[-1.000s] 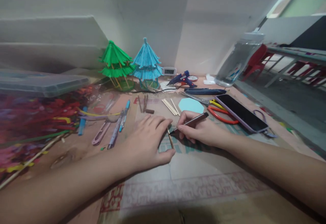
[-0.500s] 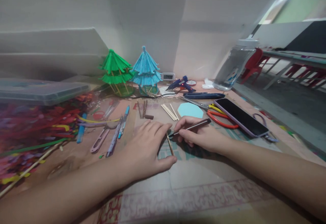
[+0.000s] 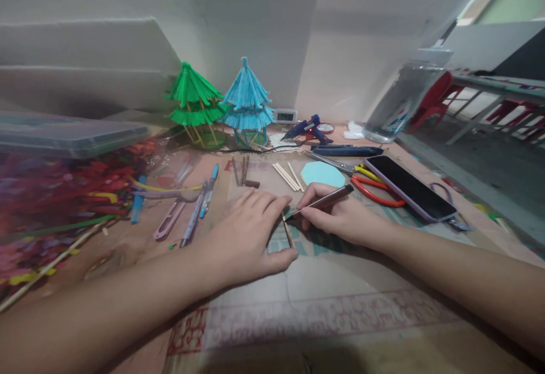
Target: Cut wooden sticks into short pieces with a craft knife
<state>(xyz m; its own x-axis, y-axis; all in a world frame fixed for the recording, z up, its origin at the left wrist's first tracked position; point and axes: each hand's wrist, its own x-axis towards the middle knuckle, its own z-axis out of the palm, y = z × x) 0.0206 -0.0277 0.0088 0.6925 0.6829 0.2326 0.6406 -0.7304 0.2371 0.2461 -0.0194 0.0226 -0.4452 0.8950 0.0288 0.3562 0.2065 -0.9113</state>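
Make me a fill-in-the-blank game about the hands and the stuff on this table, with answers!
The left hand holds a thin stick between its index finger and its ____.
Beside the green-roofed tower stands another tower whose roof is ____.
In the picture, the phone lies to the ____ of the marker.
Missing words: thumb; blue; right.

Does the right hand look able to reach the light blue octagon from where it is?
Probably yes: the light blue octagon lies just beyond the right hand, with nothing else seen between, though that hand holds a dark marker.
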